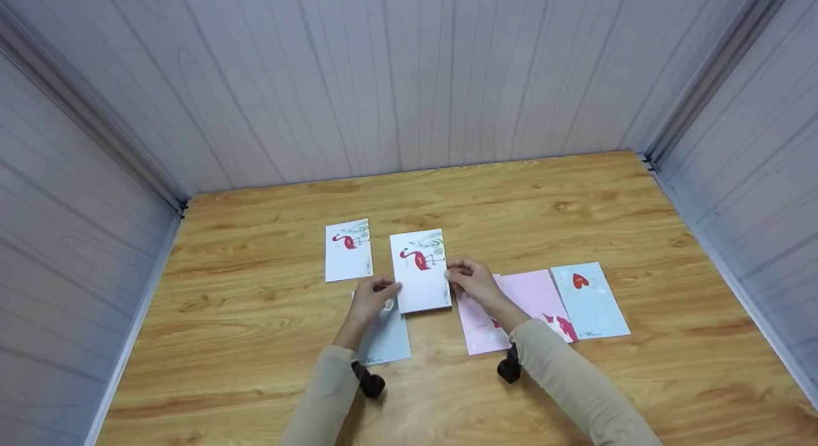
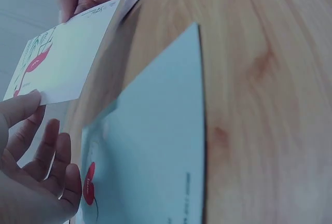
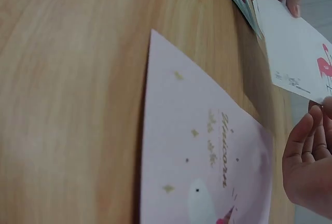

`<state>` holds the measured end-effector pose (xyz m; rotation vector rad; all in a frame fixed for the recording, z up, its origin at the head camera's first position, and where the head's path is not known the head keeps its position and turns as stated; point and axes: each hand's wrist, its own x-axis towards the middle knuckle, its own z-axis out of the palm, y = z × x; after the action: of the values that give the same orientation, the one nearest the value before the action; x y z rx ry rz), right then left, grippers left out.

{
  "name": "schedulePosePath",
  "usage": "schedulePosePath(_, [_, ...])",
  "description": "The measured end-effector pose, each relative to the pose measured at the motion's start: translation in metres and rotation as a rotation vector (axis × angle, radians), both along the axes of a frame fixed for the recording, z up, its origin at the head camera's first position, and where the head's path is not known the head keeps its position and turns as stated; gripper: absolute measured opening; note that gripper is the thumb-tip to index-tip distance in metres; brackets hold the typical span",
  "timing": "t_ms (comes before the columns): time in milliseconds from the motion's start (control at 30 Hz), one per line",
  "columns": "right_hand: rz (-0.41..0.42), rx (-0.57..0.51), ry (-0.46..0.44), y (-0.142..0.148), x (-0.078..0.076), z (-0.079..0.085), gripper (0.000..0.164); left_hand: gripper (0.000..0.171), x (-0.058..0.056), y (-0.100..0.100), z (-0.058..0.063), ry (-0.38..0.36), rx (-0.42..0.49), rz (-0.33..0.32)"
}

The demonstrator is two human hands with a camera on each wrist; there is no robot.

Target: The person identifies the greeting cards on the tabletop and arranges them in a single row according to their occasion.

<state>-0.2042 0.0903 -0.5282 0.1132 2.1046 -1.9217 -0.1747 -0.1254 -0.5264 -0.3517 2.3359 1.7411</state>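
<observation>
Both hands hold a white card with a red flamingo (image 1: 422, 289) above the table, one at each long side. My left hand (image 1: 370, 299) pinches its left edge, thumb on the printed face in the left wrist view. My right hand (image 1: 476, 283) pinches the right edge. Below the left hand lies a light blue card (image 1: 390, 340), partly hidden by hand and flamingo card. Pink unicorn cards (image 1: 527, 296) lie overlapping beneath the right hand and forearm; in the right wrist view one pink card (image 3: 181, 130) shows gold "Unicorn" lettering.
A second white flamingo card (image 1: 348, 264) lies on the wooden table (image 1: 243, 344), behind the left hand. At the right, another light blue card with a red heart (image 1: 597, 305) touches the pink ones. Pale panelled walls (image 1: 415, 82) stand at the back and both sides.
</observation>
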Motion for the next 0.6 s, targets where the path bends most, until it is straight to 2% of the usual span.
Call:
schedulePosePath(167, [0.042,-0.025,-0.014,0.002,0.008,0.001,0.021,0.018,-0.004,-0.001,0.005,-0.020,0.048,0.034])
schedulePosePath(367, [0.100,-0.034,-0.006,0.002,0.020,0.015,0.023,0.024,-0.011,-0.001,0.008,-0.078,0.081,0.093])
schedulePosePath(467, [0.093,-0.035,-0.007,0.000,0.021,0.015,0.025,0.024,-0.015,-0.003,0.008,-0.098,0.106,0.120])
schedulePosePath(600, [0.049,-0.053,0.000,-0.003,0.018,0.004,0.025,0.023,-0.018,-0.004,0.009,-0.118,0.151,0.151])
